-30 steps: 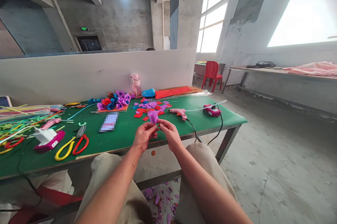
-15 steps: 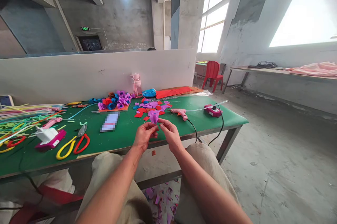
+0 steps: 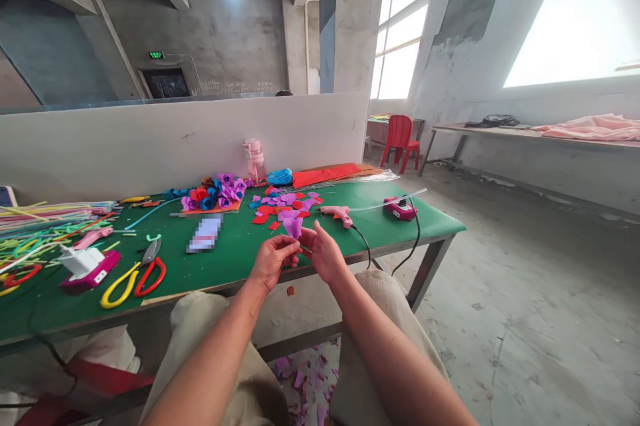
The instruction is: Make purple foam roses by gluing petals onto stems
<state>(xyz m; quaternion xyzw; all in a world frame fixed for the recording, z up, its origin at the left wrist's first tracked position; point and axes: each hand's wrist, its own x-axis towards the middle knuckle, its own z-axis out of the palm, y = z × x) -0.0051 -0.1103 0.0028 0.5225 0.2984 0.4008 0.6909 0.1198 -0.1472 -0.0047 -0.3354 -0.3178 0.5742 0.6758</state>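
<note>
Left hand point(image 3: 270, 263) has the purple flower point(image 3: 293, 227) pinched at its base, bloom up. Right hand point(image 3: 326, 254) is half open just beside it, thumb raised; can't tell if its fingers touch the flower. Loads of paper bits point(image 3: 287, 201) clutter the table point(image 3: 187, 269) right beyond both hands. Glue gun point(image 3: 339, 215) sits just past the right hand, cord point(image 3: 369, 245) hanging off the edge. Out left of the left hand: phone point(image 3: 204, 234), then snips point(image 3: 151, 253).
</note>
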